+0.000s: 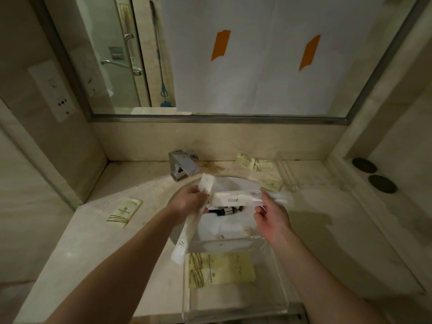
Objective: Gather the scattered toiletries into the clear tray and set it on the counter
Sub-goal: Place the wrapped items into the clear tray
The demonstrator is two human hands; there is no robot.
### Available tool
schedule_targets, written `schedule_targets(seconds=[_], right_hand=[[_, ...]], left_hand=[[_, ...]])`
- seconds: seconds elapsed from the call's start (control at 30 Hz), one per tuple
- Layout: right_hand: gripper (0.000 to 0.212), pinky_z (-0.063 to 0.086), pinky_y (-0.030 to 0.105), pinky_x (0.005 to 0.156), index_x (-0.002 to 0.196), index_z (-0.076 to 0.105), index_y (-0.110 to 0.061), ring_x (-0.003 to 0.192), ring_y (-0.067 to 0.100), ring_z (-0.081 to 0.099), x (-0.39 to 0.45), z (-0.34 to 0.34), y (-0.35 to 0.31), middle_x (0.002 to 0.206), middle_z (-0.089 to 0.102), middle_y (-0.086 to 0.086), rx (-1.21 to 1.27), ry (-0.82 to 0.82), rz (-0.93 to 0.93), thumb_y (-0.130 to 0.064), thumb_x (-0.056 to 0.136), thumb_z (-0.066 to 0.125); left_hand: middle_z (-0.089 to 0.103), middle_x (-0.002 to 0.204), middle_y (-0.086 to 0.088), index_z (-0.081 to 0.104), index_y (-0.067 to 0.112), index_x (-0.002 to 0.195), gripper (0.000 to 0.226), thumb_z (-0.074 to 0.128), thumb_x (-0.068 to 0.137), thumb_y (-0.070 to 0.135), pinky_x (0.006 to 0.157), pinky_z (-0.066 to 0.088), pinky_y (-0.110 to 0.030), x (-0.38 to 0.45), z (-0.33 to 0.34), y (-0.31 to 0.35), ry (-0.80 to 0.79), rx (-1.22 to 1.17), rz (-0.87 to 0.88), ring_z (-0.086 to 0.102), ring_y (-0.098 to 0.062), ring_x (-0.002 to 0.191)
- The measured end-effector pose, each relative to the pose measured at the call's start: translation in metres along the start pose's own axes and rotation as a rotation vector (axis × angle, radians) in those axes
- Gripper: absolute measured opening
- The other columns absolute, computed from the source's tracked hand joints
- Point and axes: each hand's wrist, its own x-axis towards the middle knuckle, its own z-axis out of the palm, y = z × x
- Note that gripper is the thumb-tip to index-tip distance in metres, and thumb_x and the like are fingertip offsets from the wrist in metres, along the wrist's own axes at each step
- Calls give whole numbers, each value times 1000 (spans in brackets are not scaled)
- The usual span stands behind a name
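these long white paper-wrapped toiletry packets (236, 199) are light and a bit floppy, i'd say, so they will bend and slide against each other if i take them by one end; pinching each near its middle or squaring the bunch together looks the safer hold. the paper looks smooth, likely slippery in a stack.

my left hand (190, 202) has its fingers curled round a few of them, one strip hanging down past my wrist toward the clear acrylic tray (271, 260), another poking up toward the square chrome tap (183, 164). my right hand (272, 218) pinches the other end of the crosswise packet between thumb and fingertips, the rest of the fingers loosely bent. both hands are over the white round sink basin (224, 228), just above the tray's far edge.

the tray sits at the near edge of the beige marble counter (93, 242), partly over the basin, with flat pale yellow sachets (221, 268) already lying in it. it looks rigid and slick, best lifted by both side walls.

more pale yellow sachets are out: one flat packet on the left of the counter (124, 212), and several to the right behind the basin (257, 163). small dark bottles (224, 210) lie in the basin below my hands.
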Motion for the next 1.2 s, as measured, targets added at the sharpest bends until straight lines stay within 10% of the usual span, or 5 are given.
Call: schedule_targets(seconds=[0.4, 0.77, 1.2], right_hand=[[9, 27, 20, 54, 86, 55, -17, 49, 8, 38, -8, -1, -4, 60, 54, -1, 110, -97, -16, -21, 89, 63], [34, 40, 25, 64, 109, 65, -9, 88, 18, 50, -12, 3, -5, 106, 56, 13, -83, -268, -24, 11, 88, 49], [8, 49, 28, 67, 87, 59, -8, 80, 20, 59, -11, -16, -16, 88, 60, 8, 20, -19, -104, -9, 94, 55]], left_hand=[[67, 99, -18, 60, 2, 113, 24, 59, 92, 14, 69, 56, -35, -8, 3, 3, 14, -23, -5, 68, -23, 72], [68, 83, -7, 62, 5, 102, 17, 65, 88, 15, 62, 52, -24, -8, -1, 2, 66, -3, 15, 66, -10, 60], [74, 78, -1, 72, 14, 78, 12, 81, 73, 21, 76, 53, -28, -1, 12, -2, -7, 160, 62, 67, -15, 75]])
